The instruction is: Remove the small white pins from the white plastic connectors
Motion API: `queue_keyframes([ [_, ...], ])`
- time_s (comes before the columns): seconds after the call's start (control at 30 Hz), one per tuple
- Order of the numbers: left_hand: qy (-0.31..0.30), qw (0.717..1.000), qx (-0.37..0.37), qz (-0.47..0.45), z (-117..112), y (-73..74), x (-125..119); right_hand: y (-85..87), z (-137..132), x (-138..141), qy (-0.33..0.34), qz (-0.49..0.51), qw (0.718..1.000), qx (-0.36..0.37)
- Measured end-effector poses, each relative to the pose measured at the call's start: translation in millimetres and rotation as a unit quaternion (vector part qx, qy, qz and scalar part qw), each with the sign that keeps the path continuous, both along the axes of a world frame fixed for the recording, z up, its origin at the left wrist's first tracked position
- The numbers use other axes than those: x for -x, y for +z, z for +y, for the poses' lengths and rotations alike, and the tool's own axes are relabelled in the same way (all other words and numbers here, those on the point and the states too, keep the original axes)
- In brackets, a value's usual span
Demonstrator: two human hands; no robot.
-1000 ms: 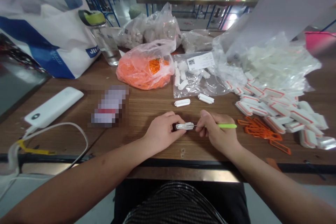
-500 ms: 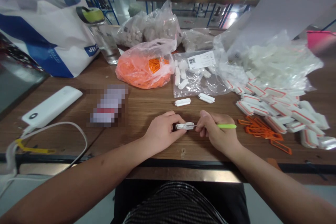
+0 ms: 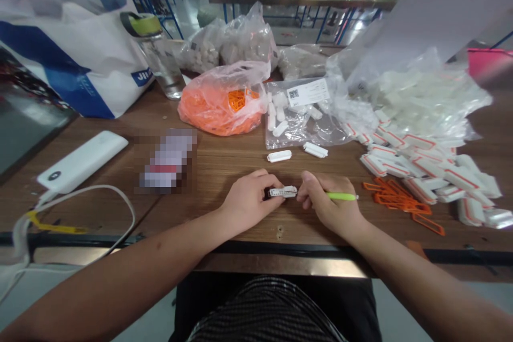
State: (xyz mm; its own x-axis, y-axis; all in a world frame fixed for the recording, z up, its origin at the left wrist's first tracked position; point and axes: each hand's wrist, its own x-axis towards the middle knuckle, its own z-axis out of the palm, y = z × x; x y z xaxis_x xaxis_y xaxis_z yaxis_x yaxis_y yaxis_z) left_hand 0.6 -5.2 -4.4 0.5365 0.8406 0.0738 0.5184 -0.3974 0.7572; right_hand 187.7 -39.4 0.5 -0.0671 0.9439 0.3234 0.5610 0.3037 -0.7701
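My left hand (image 3: 246,200) is closed around a small white plastic piece (image 3: 282,191), held just above the wooden table (image 3: 224,163). My right hand (image 3: 326,200) pinches a thin green-handled tool (image 3: 341,196) whose tip touches the right end of that piece. Two loose white pieces (image 3: 279,156) lie just beyond my hands. A small pile of orange frames (image 3: 401,202) lies to the right of my right hand.
An orange-filled plastic bag (image 3: 218,107), a clear bag of white pieces (image 3: 298,112) and a heap of white parts with orange rims (image 3: 425,163) lie behind and right. A white power bank (image 3: 82,161) with cable sits left, a water bottle (image 3: 158,56) and a white-blue bag (image 3: 72,48) behind.
My right hand has shifted slightly left, closer to the white piece, and the green tool tilted a little. My left hand stays put.
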Motion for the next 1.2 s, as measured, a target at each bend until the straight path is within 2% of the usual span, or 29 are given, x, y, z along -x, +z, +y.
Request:
queue_keyframes([
  [0.13,0.0,1.0,0.006,-0.008,-0.4,0.5,0.1,-3.7,-1.8,-1.4,-0.033,0.064,0.997,0.013],
  [0.37,0.002,1.0,0.011,-0.007,-0.7,1.9,0.3,-6.7,2.7,0.7,-0.03,0.109,0.992,0.062],
  [0.63,0.004,1.0,0.005,0.004,0.5,1.4,-0.4,-0.4,2.2,1.3,-0.044,0.159,0.984,0.068],
  [0.8,0.017,1.0,0.006,0.006,-0.1,1.1,-1.2,-1.3,2.6,3.6,-0.011,0.116,0.991,0.064],
  [1.2,0.015,1.0,0.0,0.012,-0.3,0.1,-1.5,-8.6,3.6,4.5,-0.014,0.093,0.994,0.062],
])
